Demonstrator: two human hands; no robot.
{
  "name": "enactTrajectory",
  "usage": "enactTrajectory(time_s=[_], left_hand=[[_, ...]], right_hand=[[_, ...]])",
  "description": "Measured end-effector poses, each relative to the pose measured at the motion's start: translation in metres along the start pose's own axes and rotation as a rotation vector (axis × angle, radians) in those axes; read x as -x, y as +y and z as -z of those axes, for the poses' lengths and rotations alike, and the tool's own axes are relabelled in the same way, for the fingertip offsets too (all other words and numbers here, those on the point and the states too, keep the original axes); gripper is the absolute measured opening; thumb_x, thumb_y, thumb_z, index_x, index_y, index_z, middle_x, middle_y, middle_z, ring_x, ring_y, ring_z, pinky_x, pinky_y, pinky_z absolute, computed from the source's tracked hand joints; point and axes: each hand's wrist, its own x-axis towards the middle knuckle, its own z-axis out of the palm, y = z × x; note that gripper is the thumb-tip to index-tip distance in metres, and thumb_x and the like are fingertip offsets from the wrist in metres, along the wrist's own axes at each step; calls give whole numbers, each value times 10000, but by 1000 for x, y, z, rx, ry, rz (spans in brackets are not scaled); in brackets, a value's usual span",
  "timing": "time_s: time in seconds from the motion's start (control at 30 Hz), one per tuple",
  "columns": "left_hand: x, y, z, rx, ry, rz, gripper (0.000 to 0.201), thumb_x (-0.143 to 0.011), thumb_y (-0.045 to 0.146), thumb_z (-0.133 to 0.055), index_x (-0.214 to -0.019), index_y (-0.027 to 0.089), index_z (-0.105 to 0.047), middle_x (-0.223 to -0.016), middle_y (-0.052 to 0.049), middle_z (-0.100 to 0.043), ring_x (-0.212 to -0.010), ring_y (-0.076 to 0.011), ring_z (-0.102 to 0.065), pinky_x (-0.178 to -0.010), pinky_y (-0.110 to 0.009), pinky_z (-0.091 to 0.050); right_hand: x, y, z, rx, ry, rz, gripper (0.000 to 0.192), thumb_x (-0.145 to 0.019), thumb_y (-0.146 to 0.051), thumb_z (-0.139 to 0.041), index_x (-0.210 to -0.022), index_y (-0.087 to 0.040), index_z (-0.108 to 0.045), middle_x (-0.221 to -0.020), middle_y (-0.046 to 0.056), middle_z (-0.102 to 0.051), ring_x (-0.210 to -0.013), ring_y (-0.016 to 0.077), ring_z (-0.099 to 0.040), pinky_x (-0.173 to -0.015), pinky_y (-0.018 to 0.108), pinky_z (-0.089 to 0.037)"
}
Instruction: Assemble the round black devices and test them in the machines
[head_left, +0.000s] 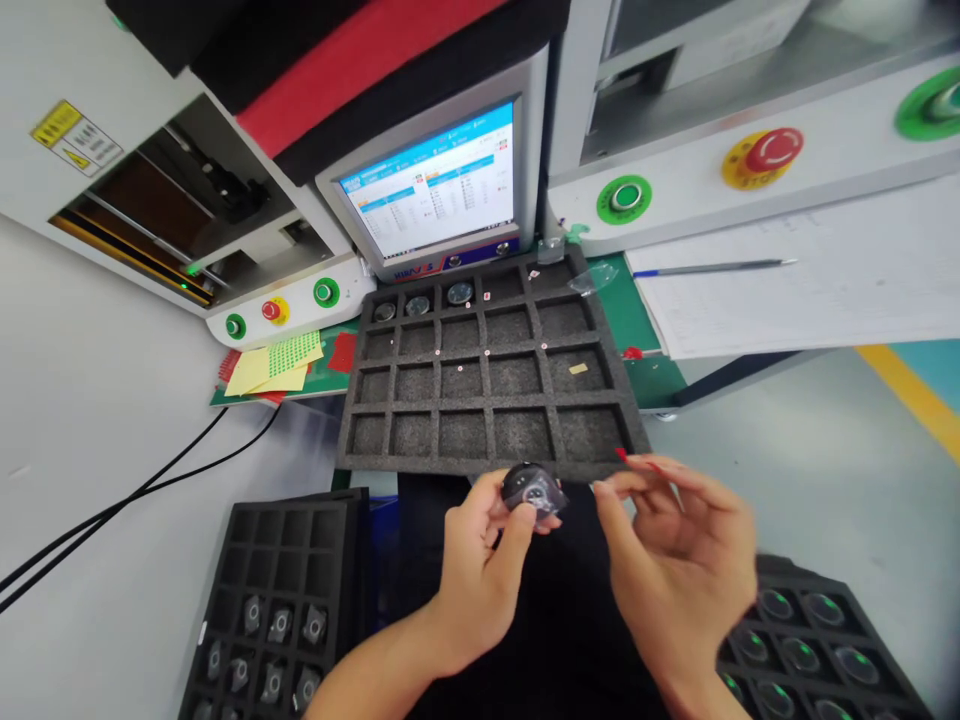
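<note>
My left hand (480, 560) holds a small round dark part (531, 492) with a shiny face between thumb and fingers, just below the near edge of a black foam tray (487, 455). My right hand (675, 555) is beside it on the right, fingers curled, pinching a tiny red sticker (622, 456) at its fingertips. The foam tray has a grid of square pockets; three round parts (418, 305) sit in its far left pockets, and the other pockets hold only small stickers or scraps.
A second foam tray (247, 560) with several dark parts lies at lower left, a third (817, 640) with round lenses at lower right. Behind stand a monitor (431, 185), machine panels with green and red buttons, yellow sticker sheets (274, 362), papers with a pen (712, 267).
</note>
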Motion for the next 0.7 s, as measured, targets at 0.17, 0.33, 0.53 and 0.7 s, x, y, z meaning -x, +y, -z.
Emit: enactTrajectory(time_s=[0.17, 0.33, 0.53, 0.7], left_hand=[[-83, 39, 22, -761, 148, -309, 149, -965, 269, -554, -1069, 168, -585, -931, -64, -782, -824, -183, -751, -744, -260, -564], [-211, 64, 14, -1466, 213, -400, 245, -971, 194, -526, -1160, 148, -675, -1004, -144, -771, -989, -283, -733, -827, -361, -540], [-268, 51, -5, -1652, -24, -411, 238, -919, 46, -524, -946, 83, -758, -930, -197, -762, -983, -303, -731, -825, -368, -536], [-272, 60, -2, -1704, -164, -383, 197, -931, 188, -597, -924, 99, -772, -976, -193, -761, -1015, -328, -719, -855, -401, -545]], right_hand=[[-11, 0, 3, -31, 95, 23, 412, -737, 5, -721, -1066, -189, -566, -1065, 28, -627, -766, 80, -680, -839, 258, -520], [-19, 0, 6, -53, 61, 86, 456, -730, 35, -692, -1101, -199, -566, -1074, 29, -638, -778, 88, -688, -848, 261, -518], [-27, 10, 19, -11, 111, 52, 436, -729, 0, -707, -1090, -193, -557, -1058, 21, -644, -754, 91, -690, -937, 303, -500], [-27, 11, 23, 24, 188, -87, 369, -697, -98, -794, -987, -182, -582, -927, 15, -684, -783, 126, -691, -866, 301, -528]])
